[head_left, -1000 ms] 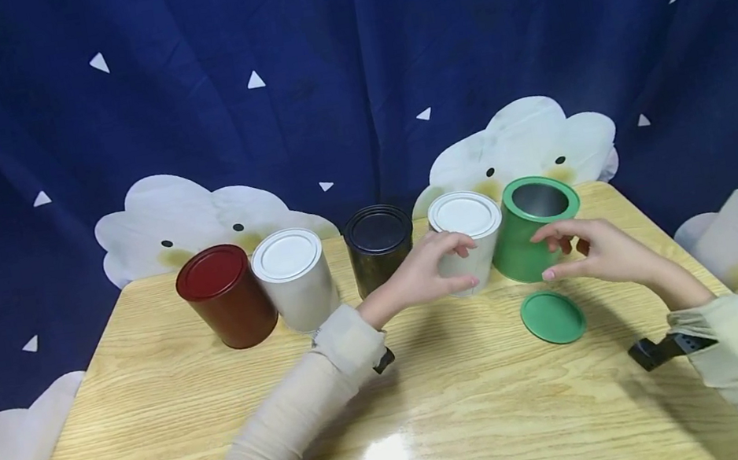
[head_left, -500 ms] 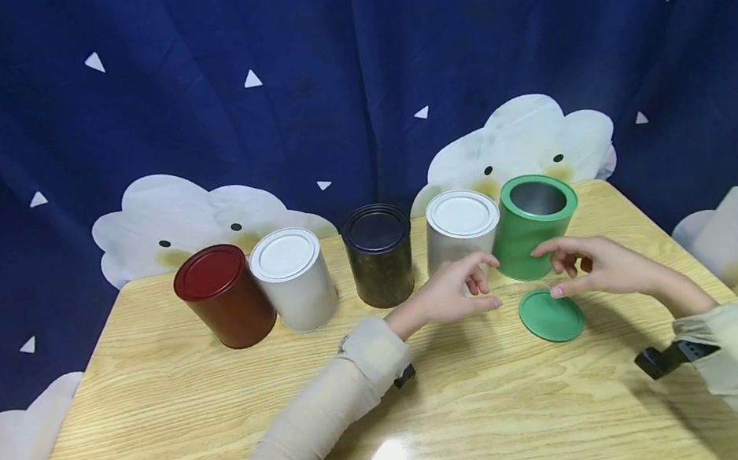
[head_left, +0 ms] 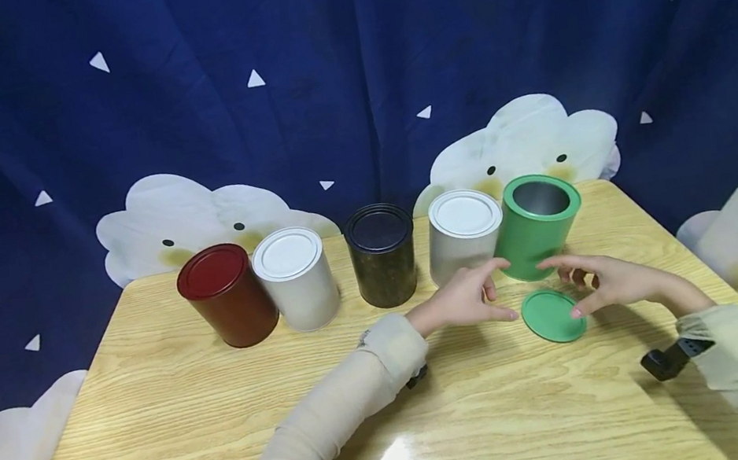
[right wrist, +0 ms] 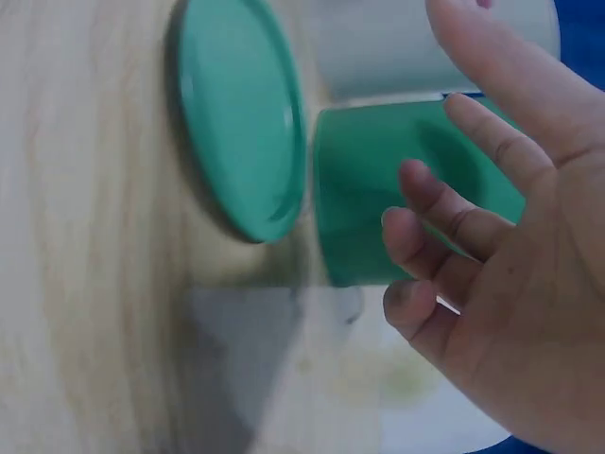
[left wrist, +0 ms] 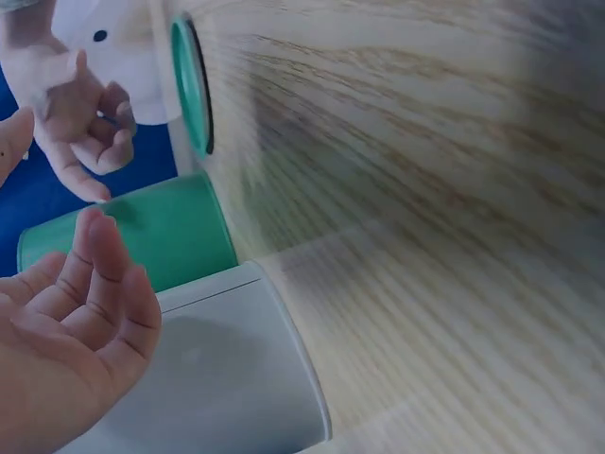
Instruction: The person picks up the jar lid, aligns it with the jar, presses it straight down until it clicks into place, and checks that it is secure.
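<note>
A round green lid [head_left: 552, 316] lies flat on the table, just in front of a green can [head_left: 530, 245] whose top is uncovered, showing a dark inside. My left hand [head_left: 466, 296] hovers left of the lid, before a white can [head_left: 463, 225], thumb and fingers parted and holding nothing. In the left wrist view its fingers [left wrist: 123, 312] curve loosely beside the cans. From the right, my right hand [head_left: 609, 281] reaches over the lid's right edge. The right wrist view shows that hand [right wrist: 529, 246] loosely bent, apart from both lid and green can.
Along the back of the wooden table [head_left: 175, 418] also stand a dark red can [head_left: 238, 313], another white can [head_left: 303, 291] and a black can [head_left: 383, 267], all with lids on. A blue curtain [head_left: 331, 69] with cloud prints hangs behind.
Both hands have come down and nearer to the camera, from in front of the white and green cans to either side of the green lid. The left also moved right. Cans and lid stay put.
</note>
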The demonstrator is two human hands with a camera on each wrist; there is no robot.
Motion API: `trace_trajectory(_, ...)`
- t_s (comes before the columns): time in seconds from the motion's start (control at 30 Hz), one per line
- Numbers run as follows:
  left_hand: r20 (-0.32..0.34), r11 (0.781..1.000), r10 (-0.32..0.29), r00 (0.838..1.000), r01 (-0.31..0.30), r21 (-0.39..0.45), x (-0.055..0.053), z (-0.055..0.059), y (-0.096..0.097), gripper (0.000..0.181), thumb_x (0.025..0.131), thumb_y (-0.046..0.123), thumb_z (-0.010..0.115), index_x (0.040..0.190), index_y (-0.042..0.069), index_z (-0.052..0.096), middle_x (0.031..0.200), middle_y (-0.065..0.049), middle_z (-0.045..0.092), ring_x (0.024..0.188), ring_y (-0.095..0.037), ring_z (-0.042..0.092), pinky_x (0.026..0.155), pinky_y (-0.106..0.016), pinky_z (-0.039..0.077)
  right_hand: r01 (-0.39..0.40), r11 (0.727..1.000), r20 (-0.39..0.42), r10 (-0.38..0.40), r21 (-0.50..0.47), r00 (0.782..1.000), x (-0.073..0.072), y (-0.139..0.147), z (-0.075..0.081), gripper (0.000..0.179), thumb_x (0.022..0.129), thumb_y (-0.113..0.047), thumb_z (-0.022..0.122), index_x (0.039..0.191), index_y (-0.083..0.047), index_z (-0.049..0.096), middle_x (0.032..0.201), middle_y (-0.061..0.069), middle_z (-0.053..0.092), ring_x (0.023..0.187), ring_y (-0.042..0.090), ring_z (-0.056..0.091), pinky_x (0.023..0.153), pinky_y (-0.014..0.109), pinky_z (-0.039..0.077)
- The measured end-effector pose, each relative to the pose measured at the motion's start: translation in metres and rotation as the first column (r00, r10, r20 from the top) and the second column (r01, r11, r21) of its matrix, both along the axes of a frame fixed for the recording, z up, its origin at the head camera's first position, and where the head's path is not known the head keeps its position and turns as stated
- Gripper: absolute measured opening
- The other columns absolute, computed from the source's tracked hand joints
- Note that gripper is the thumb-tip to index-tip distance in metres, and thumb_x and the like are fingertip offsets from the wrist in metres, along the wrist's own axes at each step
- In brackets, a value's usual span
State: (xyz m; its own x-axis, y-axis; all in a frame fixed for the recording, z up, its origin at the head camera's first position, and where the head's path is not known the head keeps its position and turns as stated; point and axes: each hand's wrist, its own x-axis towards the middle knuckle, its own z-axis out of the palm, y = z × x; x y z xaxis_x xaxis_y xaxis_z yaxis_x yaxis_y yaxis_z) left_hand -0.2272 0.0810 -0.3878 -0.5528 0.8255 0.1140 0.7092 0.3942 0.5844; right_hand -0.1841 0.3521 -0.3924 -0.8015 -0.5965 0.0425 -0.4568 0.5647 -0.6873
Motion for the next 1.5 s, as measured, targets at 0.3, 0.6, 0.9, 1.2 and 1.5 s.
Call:
trace_trajectory(0.3, 0.015, 0.998, -0.010, 1.000, 0.011, -0.065, -0.004, -0.011, 0.006, 0.080, 0.074, 0.033, 0.075, 0.137, 0.004, 0.035, 0.086, -0.006, 0.061, 0.072, -0.005, 0.050, 0.068, -0.013, 0.037, 0.056, 0.997, 0.087, -0.060, 0.044, 0.994, -0.003, 0.009, -0.015, 0.074, 0.072, -0.013, 0.076, 0.133, 0.002, 0.037, 0.109, 0.018, 0.043, 0.092, 0.028, 0.042, 0.071, 0.035, 0.039)
trace_trajectory(0.6, -0.023, 0.984, -0.048, 0.999, 0.043, -0.174, -0.004, -0.021, 0.018, 0.085, 0.074, 0.040, 0.073, 0.140, 0.006, 0.030, 0.082, -0.001, 0.057, 0.068, -0.005, 0.049, 0.061, -0.013, 0.037, 0.057, 0.991, 0.162, -0.076, 0.122, 0.984, -0.003, 0.012, -0.029, 0.078, 0.070, -0.022, 0.078, 0.134, 0.000, 0.038, 0.107, 0.013, 0.040, 0.092, 0.022, 0.035, 0.072, 0.032, 0.034)
trace_trajectory(0.9, 0.033, 0.971, -0.020, 0.999, 0.027, -0.236, -0.010, -0.026, 0.025, 0.086, 0.075, 0.040, 0.072, 0.141, 0.007, 0.028, 0.073, 0.004, 0.054, 0.063, -0.006, 0.050, 0.058, -0.015, 0.039, 0.023, 0.993, 0.146, -0.040, 0.118, 0.989, -0.005, 0.015, -0.032, 0.083, 0.065, -0.021, 0.081, 0.134, 0.000, 0.039, 0.106, 0.013, 0.038, 0.091, 0.020, 0.032, 0.071, 0.030, 0.032)
trace_trajectory(1.2, 0.033, 0.946, -0.004, 0.999, 0.015, -0.323, -0.015, -0.031, 0.028, 0.090, 0.075, 0.045, 0.071, 0.144, 0.008, 0.025, 0.096, -0.001, 0.062, 0.081, -0.007, 0.056, 0.070, -0.016, 0.042, 0.024, 0.993, 0.164, -0.043, 0.118, 0.986, -0.005, 0.015, -0.032, 0.085, 0.064, -0.024, 0.081, 0.135, -0.002, 0.039, 0.109, 0.013, 0.037, 0.092, 0.021, 0.031, 0.073, 0.031, 0.032)
trace_trajectory(1.5, -0.012, 0.908, -0.013, 1.000, 0.006, -0.419, -0.009, -0.032, 0.035, 0.085, 0.076, 0.049, 0.068, 0.144, 0.017, 0.028, 0.137, 0.006, 0.043, 0.119, -0.007, 0.043, 0.093, -0.018, 0.034, 0.011, 0.992, 0.111, -0.025, 0.125, 0.994, -0.003, 0.015, -0.034, 0.086, 0.063, -0.025, 0.082, 0.135, -0.003, 0.039, 0.098, 0.009, 0.038, 0.085, 0.016, 0.030, 0.068, 0.028, 0.031)
